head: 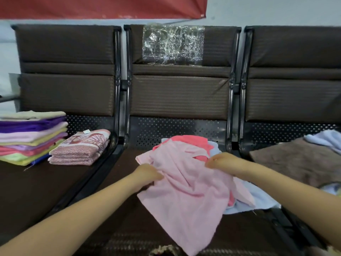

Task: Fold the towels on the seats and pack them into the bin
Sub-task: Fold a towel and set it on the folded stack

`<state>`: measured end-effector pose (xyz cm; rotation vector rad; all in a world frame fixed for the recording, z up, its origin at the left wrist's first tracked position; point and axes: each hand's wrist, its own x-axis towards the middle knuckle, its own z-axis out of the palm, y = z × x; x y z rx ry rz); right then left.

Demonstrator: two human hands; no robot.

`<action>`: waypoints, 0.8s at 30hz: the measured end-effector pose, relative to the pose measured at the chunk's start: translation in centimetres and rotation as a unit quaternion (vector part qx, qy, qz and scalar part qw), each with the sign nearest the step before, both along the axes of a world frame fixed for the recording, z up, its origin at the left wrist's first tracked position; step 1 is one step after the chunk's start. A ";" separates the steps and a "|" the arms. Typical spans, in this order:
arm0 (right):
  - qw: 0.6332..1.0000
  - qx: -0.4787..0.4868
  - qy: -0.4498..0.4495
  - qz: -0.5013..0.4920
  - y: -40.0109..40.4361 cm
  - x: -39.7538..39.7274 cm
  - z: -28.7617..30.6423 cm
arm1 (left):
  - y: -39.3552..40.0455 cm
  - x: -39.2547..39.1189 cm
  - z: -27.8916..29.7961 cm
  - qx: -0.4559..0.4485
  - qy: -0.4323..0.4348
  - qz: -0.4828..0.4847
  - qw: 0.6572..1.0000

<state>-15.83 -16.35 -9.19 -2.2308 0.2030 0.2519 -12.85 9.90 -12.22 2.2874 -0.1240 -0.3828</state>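
In the head view, both forearms reach forward from the near edge over the middle seat (114,182) of a row of three brown padded seats. The left hand (147,174) comes in from the near left, wrist bent slightly down, fingers curled into the left edge of a light pink towel (186,191) and gripping a bunch of its cloth. The right hand (219,160) comes in from the near right, knuckles turned toward the far side, fingers curled over the towel's upper right edge and holding it. The towel hangs crumpled between the two hands and spreads down toward the near side of the middle seat.

Under and behind it lie a coral towel (191,140) and a pale blue towel (258,198), heaped loosely on the same seat.

On the left seat, at the far left, sits a stack of folded towels (31,137) in cream, purple, lilac, yellow, pink and green. Just right of it rests a folded patterned pink towel (81,148) with a small white tag on top.

On the right seat lies a brown towel (299,159), spread flat, with a light blue towel (324,139) bunched at its far side.

A sheet of clear crinkled plastic (173,44) covers part of the middle backrest. A red banner (103,6) hangs on the wall above.
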 end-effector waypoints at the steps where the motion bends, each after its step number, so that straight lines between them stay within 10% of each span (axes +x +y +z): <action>1: 0.998 0.050 -0.019 -0.021 -0.2 0.0 0.5 | 0.7 0.3 0.3 -0.074 0.008 0.027 0.997; 8: 0.920 0.346 -0.161 -0.088 -0.3 -2.6 5.0 | 8.7 -0.5 3.0 -0.339 -0.068 0.189 0.919; 18: 0.894 0.409 -0.165 -0.074 -0.4 -7.9 10.6 | 11.2 -6.4 7.8 -0.483 -0.031 0.135 0.865; 21: 0.905 0.395 -0.131 -0.083 -1.9 -8.6 11.2 | 10.2 -7.7 7.3 -0.385 0.004 0.108 0.916; 24: 0.977 0.186 -0.082 -0.066 -3.3 -8.0 8.3 | 9.4 -8.1 3.8 -0.136 -0.013 0.039 0.990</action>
